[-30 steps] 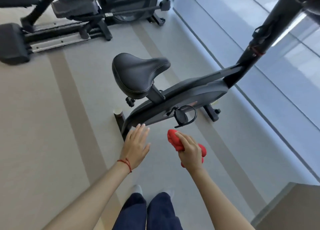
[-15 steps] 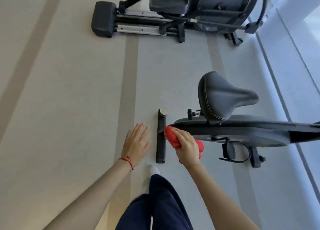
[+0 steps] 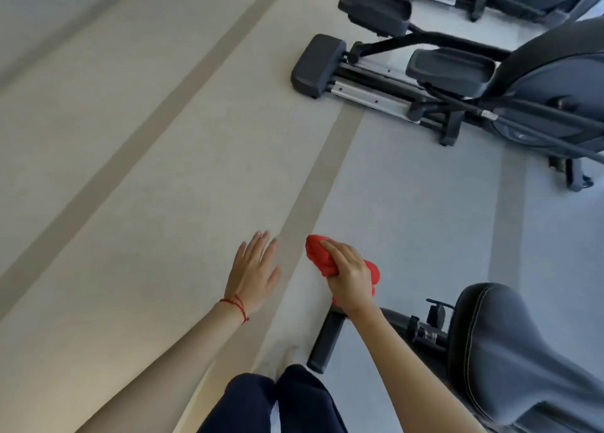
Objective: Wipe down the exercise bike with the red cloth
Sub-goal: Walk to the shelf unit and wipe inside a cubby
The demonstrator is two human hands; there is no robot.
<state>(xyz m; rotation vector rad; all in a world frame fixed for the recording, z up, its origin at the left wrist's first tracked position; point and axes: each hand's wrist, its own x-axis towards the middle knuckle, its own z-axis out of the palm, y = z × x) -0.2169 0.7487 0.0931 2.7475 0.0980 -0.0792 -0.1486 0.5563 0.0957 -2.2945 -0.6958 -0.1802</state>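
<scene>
The black exercise bike (image 3: pixel 510 367) fills the lower right corner; only its padded saddle, the seat post knob and the rear floor bar (image 3: pixel 327 341) show. My right hand (image 3: pixel 349 279) is closed around the bunched red cloth (image 3: pixel 322 256), held in the air just above the far end of that floor bar and left of the saddle. My left hand (image 3: pixel 256 272) hovers over the floor to the left, fingers spread, holding nothing, a red string at its wrist. The bike's front half is out of frame.
An elliptical trainer (image 3: pixel 457 83) with long rails and foot pedals stands on the floor at the upper right, with another machine behind it. Pale floor with tan stripes (image 3: pixel 183 83) stretches to the left. My dark trouser legs (image 3: pixel 287 403) are at the bottom.
The view has swung left, so the bike slid from the centre to the lower right corner. The cloth in my right hand has come off the bike's rear frame and is held above the floor bar.
</scene>
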